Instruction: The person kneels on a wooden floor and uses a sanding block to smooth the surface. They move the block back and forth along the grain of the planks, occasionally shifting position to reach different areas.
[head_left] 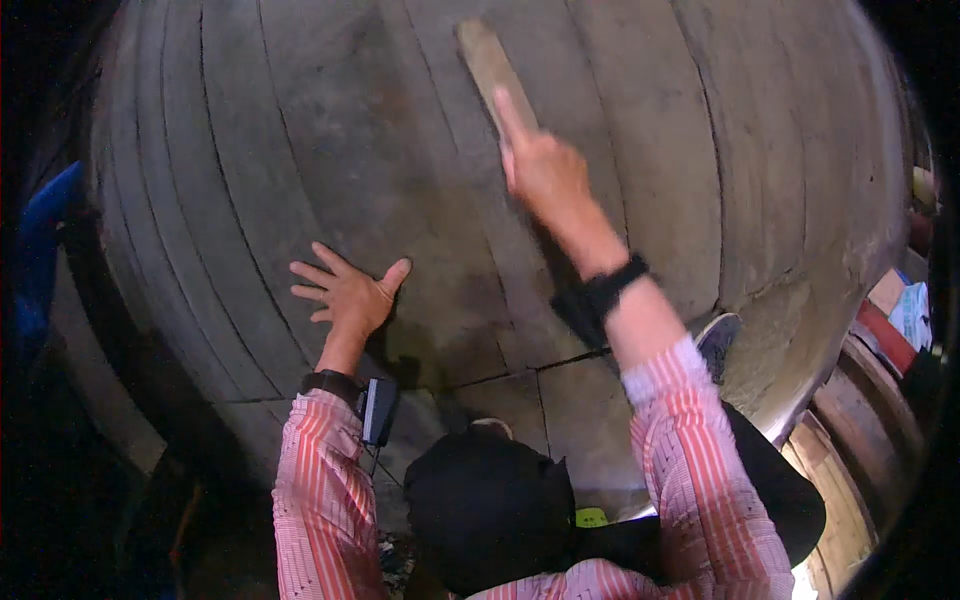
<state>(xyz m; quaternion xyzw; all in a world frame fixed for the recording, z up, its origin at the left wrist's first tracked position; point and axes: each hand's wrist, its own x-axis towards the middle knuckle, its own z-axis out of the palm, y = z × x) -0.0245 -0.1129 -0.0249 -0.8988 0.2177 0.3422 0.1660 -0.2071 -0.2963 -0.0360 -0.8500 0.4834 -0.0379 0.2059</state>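
Observation:
My right hand (545, 170) grips the near end of a flat, straight-sided tan strip (487, 58) that looks like wood. Its index finger lies stretched along the strip, which points away from me over a broad grey-brown panelled surface (390, 150). The hand is slightly blurred, and whether the strip touches the surface I cannot tell. Lower and to the left, my left hand (352, 295) is spread with its fingers apart on the same surface, holding nothing. Long dark seams run between the panels.
A small dark device (378, 412) is beside my left wrist. My dark-clad knee (490, 505) and a shoe (717, 340) are close to the surface. Curved wooden pieces (880, 390) and a red object (882, 335) stand at the right edge; something blue (45, 230) is at the left.

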